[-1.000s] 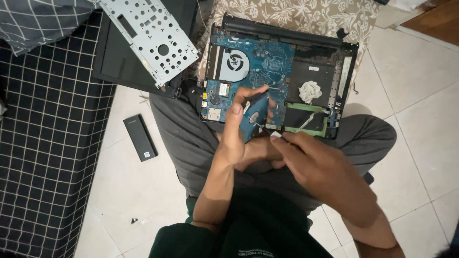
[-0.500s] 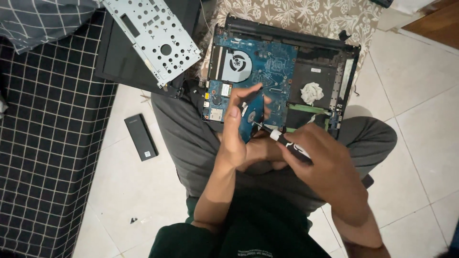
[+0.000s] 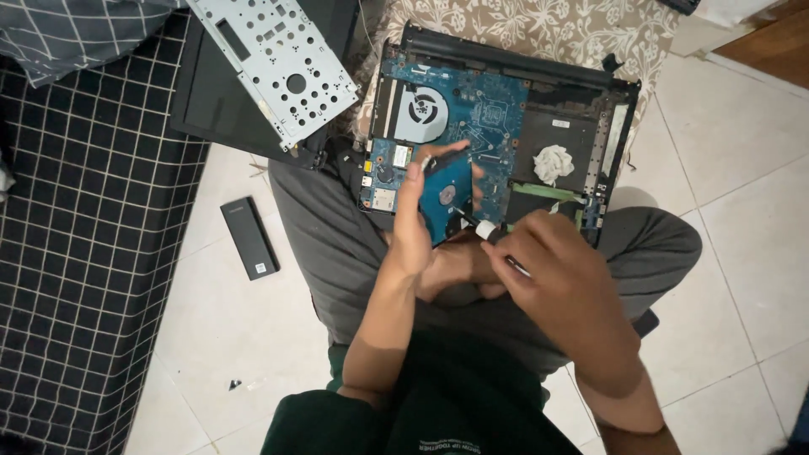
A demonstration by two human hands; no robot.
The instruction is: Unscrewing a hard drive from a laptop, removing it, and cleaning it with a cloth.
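Here, going left to right: a black checked mattress [image 3: 76,253] fills the left edge, and a small black rectangular device [image 3: 249,238] lies on the tiled floor [image 3: 244,337] beside it. At about eleven o'clock from the person's lap a perforated metal plate [image 3: 274,63] rests on a black laptop cover [image 3: 211,105].

The left hand [image 3: 417,232] comes next, its grip closed around a blue hard drive [image 3: 447,194], held on edge with the circuit side showing, just above the lower left part of the opened laptop base [image 3: 514,109]. That base lies across the person's grey-trousered legs [image 3: 337,244], with the round fan [image 3: 425,109] at twelve o'clock from the drive and a crumpled white wad [image 3: 553,163] at two o'clock from it.

The right hand [image 3: 565,286] sits at four o'clock from the drive, its grip closed on a slim screwdriver [image 3: 489,232] whose white end points toward the drive's lower edge. Behind the laptop lies a floral cushion [image 3: 539,29].
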